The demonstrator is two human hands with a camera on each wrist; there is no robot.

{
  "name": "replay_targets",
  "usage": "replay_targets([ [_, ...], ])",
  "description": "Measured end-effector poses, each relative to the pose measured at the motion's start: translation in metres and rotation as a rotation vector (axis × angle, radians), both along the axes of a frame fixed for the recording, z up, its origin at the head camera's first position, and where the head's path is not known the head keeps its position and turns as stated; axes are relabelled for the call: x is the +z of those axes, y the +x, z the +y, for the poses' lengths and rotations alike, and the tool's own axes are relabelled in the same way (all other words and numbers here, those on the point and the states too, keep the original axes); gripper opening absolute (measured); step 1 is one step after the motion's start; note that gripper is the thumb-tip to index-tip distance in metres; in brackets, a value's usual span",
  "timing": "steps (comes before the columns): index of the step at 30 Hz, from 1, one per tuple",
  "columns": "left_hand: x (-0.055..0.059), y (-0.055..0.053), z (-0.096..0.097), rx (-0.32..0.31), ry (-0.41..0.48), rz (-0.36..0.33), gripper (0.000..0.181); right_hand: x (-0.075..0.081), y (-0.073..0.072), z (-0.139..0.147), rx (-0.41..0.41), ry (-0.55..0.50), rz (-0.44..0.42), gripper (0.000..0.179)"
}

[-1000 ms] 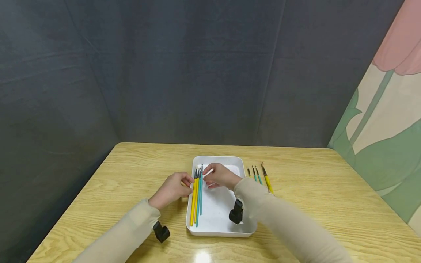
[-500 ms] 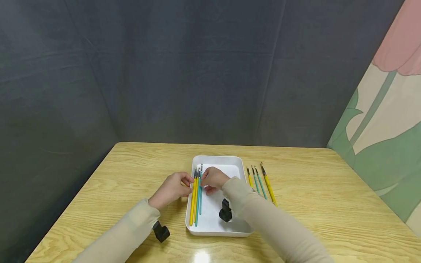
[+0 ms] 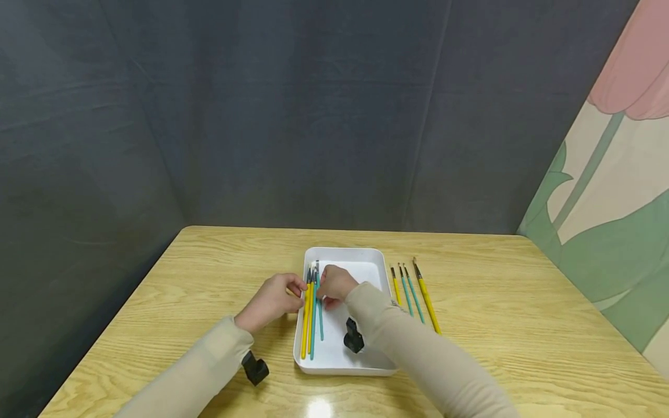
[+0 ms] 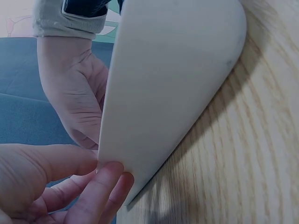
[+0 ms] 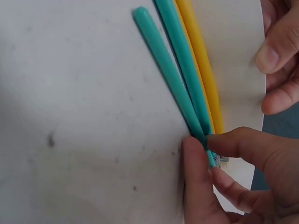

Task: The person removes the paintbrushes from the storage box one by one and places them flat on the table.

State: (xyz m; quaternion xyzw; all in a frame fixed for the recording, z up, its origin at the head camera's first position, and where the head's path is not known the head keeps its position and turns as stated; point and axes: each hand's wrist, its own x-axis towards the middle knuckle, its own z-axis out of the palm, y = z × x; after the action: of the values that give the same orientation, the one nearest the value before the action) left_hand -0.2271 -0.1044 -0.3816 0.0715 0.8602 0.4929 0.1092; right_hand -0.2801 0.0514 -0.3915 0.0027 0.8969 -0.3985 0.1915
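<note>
Pinching a slim teal paintbrush (image 5: 166,70)

head view: illumination was moderate and even across the table (image 3: 235,255). a compact white glare spot lay on the table at the lower frame edge, consistent with light from above. the curtain (image 3: 313,116) rendered dark. a soft shadow fell just left of the tray (image 3: 334,351). bristle detail on the paintbrushes (image 3: 427,302) was too small to resolve. left wrist view: tones were cool and hazy, the upper left corner was washed out, and a shadow band followed the tray's lower edge. right wrist view: exposure was greyer, focus soft.
</note>
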Motion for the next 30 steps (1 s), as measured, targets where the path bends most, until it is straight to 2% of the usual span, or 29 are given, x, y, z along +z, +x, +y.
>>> replay_targets([
  [6, -0.001, -0.001, 0.000, 0.001, 0.008, 0.004, 0.022, 0.003, 0.004, -0.003, 0.050, 0.073, 0.058, 0.034],
  [14, -0.001, -0.001, 0.000, 0.002, 0.000, 0.002, 0.023, 0.003, 0.004, -0.002, 0.053, 0.044, 0.057, 0.036],
  [21, -0.001, -0.002, 0.000, 0.011, -0.012, -0.005, 0.023, 0.005, 0.001, 0.001, 0.056, 0.022, 0.016, 0.034],
  [30, -0.002, -0.002, 0.000, 0.019, 0.002, -0.010, 0.023, 0.013, 0.002, 0.019, 0.050, -0.088, -0.071, 0.031],
])
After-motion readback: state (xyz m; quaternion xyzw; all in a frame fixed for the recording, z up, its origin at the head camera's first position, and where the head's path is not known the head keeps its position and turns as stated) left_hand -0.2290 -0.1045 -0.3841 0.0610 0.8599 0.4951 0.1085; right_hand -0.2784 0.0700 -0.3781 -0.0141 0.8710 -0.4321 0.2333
